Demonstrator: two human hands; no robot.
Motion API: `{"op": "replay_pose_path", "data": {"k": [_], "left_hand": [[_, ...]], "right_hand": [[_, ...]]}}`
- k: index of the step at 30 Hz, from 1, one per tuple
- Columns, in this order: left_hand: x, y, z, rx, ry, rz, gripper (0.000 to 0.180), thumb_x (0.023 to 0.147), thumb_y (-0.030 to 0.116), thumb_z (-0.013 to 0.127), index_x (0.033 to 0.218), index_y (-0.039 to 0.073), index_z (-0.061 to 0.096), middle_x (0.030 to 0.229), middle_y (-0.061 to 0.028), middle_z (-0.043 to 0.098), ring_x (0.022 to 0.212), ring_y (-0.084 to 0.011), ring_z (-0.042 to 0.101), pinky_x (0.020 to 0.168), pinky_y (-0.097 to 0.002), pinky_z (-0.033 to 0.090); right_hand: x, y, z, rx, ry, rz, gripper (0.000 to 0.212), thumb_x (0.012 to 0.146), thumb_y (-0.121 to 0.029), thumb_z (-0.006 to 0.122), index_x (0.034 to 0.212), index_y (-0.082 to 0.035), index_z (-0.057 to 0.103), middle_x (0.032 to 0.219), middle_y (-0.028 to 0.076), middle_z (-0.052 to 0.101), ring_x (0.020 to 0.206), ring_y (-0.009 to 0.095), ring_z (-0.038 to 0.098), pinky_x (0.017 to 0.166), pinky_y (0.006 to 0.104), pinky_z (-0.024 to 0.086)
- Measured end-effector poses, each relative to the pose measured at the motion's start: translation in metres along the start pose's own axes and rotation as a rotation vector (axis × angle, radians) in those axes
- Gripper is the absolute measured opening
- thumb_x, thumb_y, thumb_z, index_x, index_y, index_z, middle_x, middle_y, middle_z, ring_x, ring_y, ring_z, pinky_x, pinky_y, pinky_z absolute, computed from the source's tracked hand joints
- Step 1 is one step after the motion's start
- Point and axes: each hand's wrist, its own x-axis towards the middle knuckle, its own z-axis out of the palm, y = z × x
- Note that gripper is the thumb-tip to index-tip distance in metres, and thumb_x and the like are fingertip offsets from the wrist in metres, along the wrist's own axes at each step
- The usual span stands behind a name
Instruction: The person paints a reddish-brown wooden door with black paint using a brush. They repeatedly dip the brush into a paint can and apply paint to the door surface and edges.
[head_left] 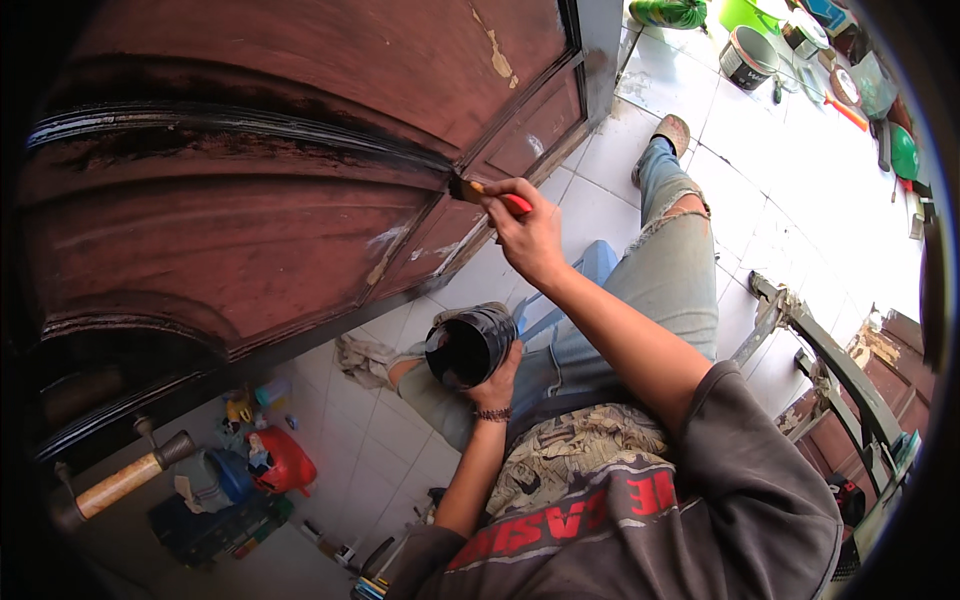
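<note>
My right hand grips a paintbrush with a red handle end. Its dark bristles meet the reddish-brown panelled door, at the right end of a dark, wet-looking moulding. Lower down, my left hand is wrapped round a black paint can near my knee. The can's mouth faces up, and its inside looks dark. Pale patches mark the door near its right edge, and a long handle sticks out at its lower left.
Paint tubs and tools stand on the white tiles at the upper right. A wooden frame stands at my right. Part of a blue stool shows beneath me. A red container and other items lie below the door at left.
</note>
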Motion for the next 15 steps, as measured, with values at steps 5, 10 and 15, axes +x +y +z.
{"op": "replay_pose_path", "data": {"k": [5,10,15], "left_hand": [[0.002,0.004,0.003,-0.043,0.001,-0.003,0.100,0.069,0.010,0.091,0.147,-0.004,0.031,0.142,-0.0130,0.045,0.130,-0.0234,0.048,0.113,-0.0404,0.037],[0.003,0.013,0.004,0.013,-0.011,0.020,0.098,0.069,0.008,0.090,0.147,-0.005,0.032,0.141,-0.0129,0.047,0.129,-0.0230,0.049,0.112,-0.0402,0.039],[-0.003,0.003,0.001,-0.075,-0.001,-0.071,0.094,0.070,0.013,0.090,0.145,-0.006,0.036,0.142,-0.0143,0.049,0.132,-0.0247,0.046,0.115,-0.0417,0.032]], "right_hand": [[0.021,0.005,-0.022,0.395,0.122,0.214,0.023,0.092,-0.011,0.070,0.109,0.002,0.062,0.085,0.010,0.069,0.064,0.014,0.066,0.050,0.0266,0.053],[0.031,0.044,-0.020,1.285,-0.060,0.683,0.017,0.094,-0.019,0.069,0.103,-0.006,0.061,0.100,0.012,0.069,0.071,0.010,0.056,0.059,0.0199,0.045],[0.029,0.116,0.002,1.514,-0.208,0.709,0.024,0.093,-0.013,0.071,0.115,-0.013,0.059,0.104,0.007,0.063,0.082,0.016,0.062,0.069,0.0253,0.053]]}}
